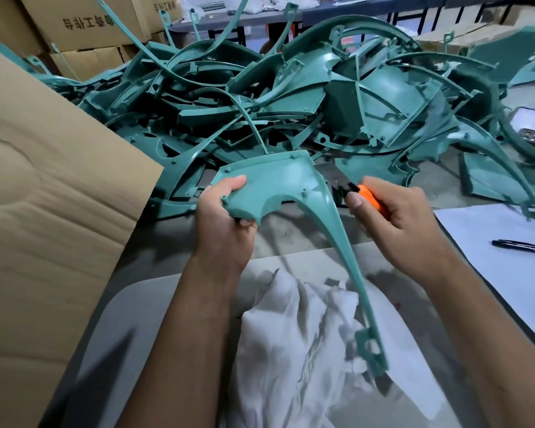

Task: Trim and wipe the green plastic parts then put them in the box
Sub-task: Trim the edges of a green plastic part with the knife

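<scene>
At table edge, mid-frame: left hand [226,217] grips the wide end of a green plastic part [278,183], thumb on top, fingers curled under the scalloped lower edge. Part is smooth, matte teal, fan-shaped at the top with small raised pegs along its rim, narrowing to a long curved strip. Long axis runs from the fan (far, upper left) down and toward the person, ending lower right in a small open bracket over the white cloth [294,329]. Part is held in the air above cloth and table, not resting on either.

Right hand [396,217] is curled round an orange knife [372,197] (handle mostly hidden by the fingers); its grey blade [332,176] lies against the part's right edge.

Cloth is thin, crumpled, lying on a pale rounded pad. Behind: a tangled pile of green parts [291,97], same colour, curved ribs and shells, individual pieces hard to separate. Left: a brown corrugated box flap [50,186], the box interior cut off. Right: white paper [501,242] with a black pen [522,246]; a phone [533,125], partly cut off at the frame edge.
</scene>
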`<state>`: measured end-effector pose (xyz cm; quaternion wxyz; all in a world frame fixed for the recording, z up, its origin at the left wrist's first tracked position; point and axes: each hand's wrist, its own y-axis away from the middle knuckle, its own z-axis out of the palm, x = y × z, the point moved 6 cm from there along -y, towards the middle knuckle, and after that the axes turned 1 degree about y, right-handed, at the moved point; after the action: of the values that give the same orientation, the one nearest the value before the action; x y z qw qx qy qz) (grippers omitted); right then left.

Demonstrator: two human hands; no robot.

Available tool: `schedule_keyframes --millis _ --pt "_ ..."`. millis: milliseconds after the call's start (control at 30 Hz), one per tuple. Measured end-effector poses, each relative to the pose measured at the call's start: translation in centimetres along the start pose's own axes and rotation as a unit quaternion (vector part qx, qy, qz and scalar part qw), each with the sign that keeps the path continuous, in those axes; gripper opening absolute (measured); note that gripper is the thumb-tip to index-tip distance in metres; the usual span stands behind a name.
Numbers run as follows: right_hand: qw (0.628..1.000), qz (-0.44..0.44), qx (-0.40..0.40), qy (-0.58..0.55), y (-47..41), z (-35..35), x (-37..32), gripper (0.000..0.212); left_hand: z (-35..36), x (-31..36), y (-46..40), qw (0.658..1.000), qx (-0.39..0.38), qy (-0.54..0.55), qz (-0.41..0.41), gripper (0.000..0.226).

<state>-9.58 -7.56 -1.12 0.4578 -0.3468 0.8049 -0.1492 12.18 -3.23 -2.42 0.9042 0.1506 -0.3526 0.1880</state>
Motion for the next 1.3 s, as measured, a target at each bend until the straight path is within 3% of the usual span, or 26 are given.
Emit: schedule_keyframes --millis 200,367,500,800,967,1067,1300 --pt "0.988 -0.016 -0.066 -0.141 0.7 0.2 -1.4 0.052 -1.2 0.7 -1.0 0.999 0.024 0.04 0.012 0.028" --pt "0.987 0.061 0.037 -0.146 0.2 0.0 0.9 0.028 -1.8 1.3 -1.3 0.995 -0.072 0.048 -0.04 0.031" --pt "0.993 0.094 0.066 -0.039 0.2 0.5 2.4 0.016 -1.1 0.3 -0.6 0.988 -0.122 -0.02 -0.095 0.039" --pt "0.988 0.042 0.09 0.117 0.0 1.0 2.2 0.009 -1.1 -1.9 -0.5 0.98 -0.117 -0.031 -0.16 0.052" --pt "0.997 -0.003 0.041 0.064 0.0 0.8 1.1 0.008 -1.9 -1.4 -1.0 0.99 -0.043 0.02 -0.135 0.022" --pt "1.0 -0.026 -0.005 -0.003 0.0 0.9 0.2 0.01 -2.5 -1.3 -1.1 0.991 0.0 0.037 -0.129 0.023" --pt "0.986 -0.053 -0.095 -0.126 0.0 1.2 -0.6 0.016 -2.9 -1.4 -1.6 0.99 0.018 0.041 -0.136 0.029"
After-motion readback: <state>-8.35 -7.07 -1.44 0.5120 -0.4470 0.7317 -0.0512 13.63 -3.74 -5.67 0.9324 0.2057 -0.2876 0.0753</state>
